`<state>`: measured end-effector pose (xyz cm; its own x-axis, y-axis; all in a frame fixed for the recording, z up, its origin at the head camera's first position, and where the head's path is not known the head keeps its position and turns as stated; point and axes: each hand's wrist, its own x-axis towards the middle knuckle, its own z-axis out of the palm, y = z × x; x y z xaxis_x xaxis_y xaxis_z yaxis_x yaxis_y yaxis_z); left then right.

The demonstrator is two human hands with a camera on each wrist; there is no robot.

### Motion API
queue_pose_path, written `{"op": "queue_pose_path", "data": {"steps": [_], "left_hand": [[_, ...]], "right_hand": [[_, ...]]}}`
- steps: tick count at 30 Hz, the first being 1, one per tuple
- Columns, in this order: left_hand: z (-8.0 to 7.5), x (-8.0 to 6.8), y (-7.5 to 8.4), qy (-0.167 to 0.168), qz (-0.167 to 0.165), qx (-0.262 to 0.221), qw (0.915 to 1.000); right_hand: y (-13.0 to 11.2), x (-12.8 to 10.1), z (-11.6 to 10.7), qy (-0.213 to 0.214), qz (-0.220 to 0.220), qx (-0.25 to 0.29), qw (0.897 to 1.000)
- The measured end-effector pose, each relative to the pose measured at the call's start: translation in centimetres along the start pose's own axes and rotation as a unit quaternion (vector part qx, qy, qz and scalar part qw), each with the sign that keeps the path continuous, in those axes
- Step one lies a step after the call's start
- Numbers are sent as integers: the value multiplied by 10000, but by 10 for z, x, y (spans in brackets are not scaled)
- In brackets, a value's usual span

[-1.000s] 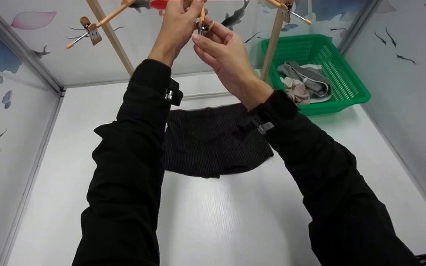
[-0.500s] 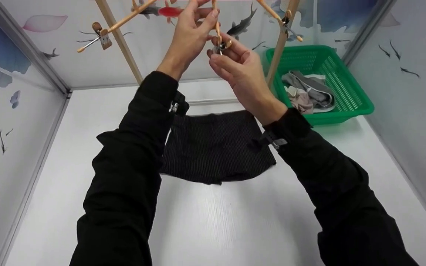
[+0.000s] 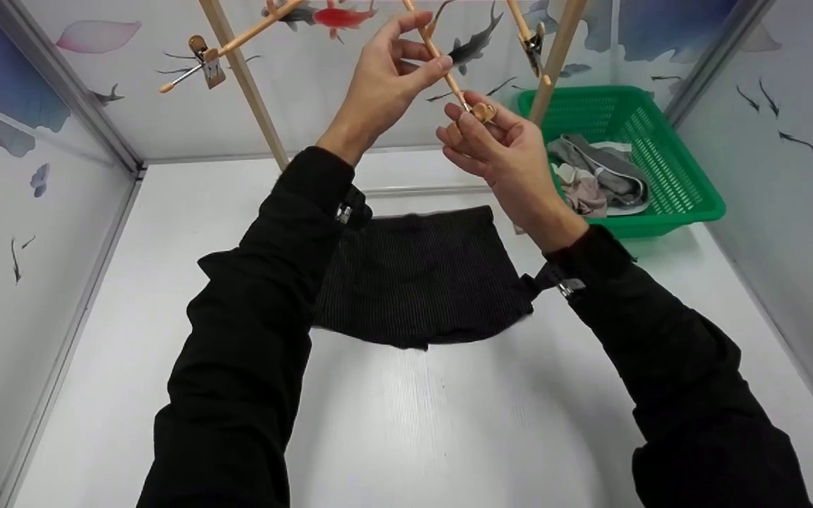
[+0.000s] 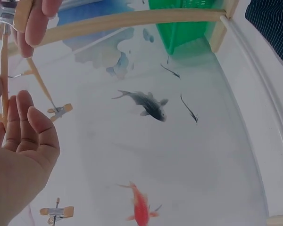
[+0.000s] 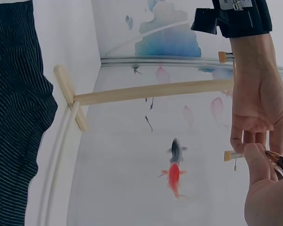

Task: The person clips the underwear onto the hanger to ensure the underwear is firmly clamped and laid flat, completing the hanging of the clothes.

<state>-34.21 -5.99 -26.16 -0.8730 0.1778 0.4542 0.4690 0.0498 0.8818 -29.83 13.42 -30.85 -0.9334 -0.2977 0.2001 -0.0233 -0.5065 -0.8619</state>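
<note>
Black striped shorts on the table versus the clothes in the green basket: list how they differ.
The black striped shorts are dark with fine pale stripes; the clothes are grey, beige and white. The shorts lie spread flat on the white table, while the clothes sit crumpled in the green basket. The shorts are a single piece; the basket holds several. Neither is touched by the left hand or right hand.

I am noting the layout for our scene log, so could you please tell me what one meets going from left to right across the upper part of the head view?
Clip on a wooden arm → left hand → right hand → green basket.
</note>
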Motion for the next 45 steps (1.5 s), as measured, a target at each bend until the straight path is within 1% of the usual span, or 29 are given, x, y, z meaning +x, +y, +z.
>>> {"op": "queue_pose_path", "data": {"steps": [5, 9, 12, 15, 18, 21, 24, 26, 29, 32, 36, 38, 40, 42, 45], "left_hand": [[4, -2, -7, 185, 50, 203, 9996], [5, -3, -14, 301, 34, 202, 9993], [4, -7, -18, 224, -42, 144, 9996], [0, -14, -24, 44, -191, 170, 9997], [-8, -24, -31, -32, -382, 125, 9992], [-18, -34, -42, 96, -565, 105, 9983], [-30, -43, -54, 426, -792, 170, 9958], [-39, -48, -61, 724, -905, 239, 9930], [-54, -54, -71, 1155, -1112, 316, 9866], [-68, -60, -76, 1413, -1345, 270, 9804], [-82, -66, -81, 1376, -1702, -73, 9757], [-87, -69, -83, 1302, -1800, -277, 9746], [-89, -71, -85, 1253, -1831, -386, 9743], [-89, -74, -87, 1208, -1837, -411, 9747], [-88, -76, -91, 1171, -1887, -208, 9748]], "right_hand": [[3, 4, -13, 247, 46, -191, 9995], [6, 8, -21, 392, -16, -379, 9985], [8, 9, -27, 436, -89, -483, 9978], [11, 10, -34, 416, -160, -614, 9971], [15, 11, -42, 397, -150, -646, 9970], [19, 10, -49, 424, -79, -665, 9969], [23, 9, -57, 458, 26, -657, 9968], [25, 9, -63, 427, 95, -695, 9966], [26, 10, -72, 309, 214, -662, 9971], [29, 11, -80, 152, 348, -654, 9971], [33, 14, -90, -1, 626, -571, 9964], [36, 16, -94, -55, 797, -461, 9957], [38, 18, -98, -85, 948, -432, 9945], [40, 20, -102, -107, 1102, -360, 9932], [42, 22, -107, -144, 1333, -339, 9904]]}}
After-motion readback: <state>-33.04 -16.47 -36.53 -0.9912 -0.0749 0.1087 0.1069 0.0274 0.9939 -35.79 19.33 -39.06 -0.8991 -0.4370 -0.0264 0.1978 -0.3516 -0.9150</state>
